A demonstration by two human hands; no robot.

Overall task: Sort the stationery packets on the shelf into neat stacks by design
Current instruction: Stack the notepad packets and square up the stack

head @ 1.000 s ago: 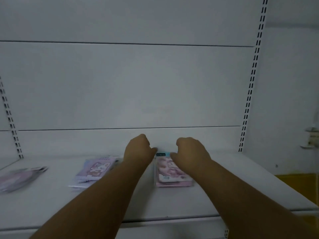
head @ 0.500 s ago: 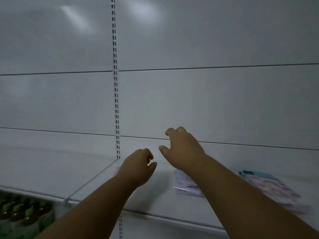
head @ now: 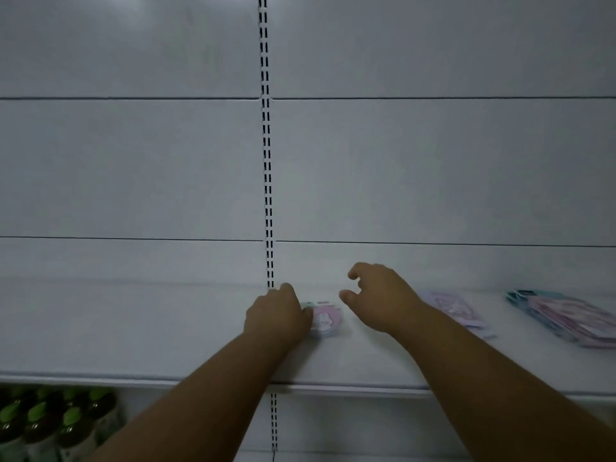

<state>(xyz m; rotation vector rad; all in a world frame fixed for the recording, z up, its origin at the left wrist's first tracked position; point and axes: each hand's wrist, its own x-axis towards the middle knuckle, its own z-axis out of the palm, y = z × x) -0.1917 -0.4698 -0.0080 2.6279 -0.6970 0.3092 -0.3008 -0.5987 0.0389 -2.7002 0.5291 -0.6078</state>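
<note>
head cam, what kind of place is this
Probably a shop aisle: a white retail shelf on a slotted upright, cartoon stationery packets lying flat on it, and rows of green-capped bottles stocked on the level below.

Shelf [head: 133, 328] and back panel [head: 433, 168] look like white painted metal, smooth and matt; small pink packet [head: 325, 320] and packets to its right [head: 456, 310] [head: 566, 316] show a glossy plastic wrap; bottles [head: 50, 425] below have shiny green caps.
</note>
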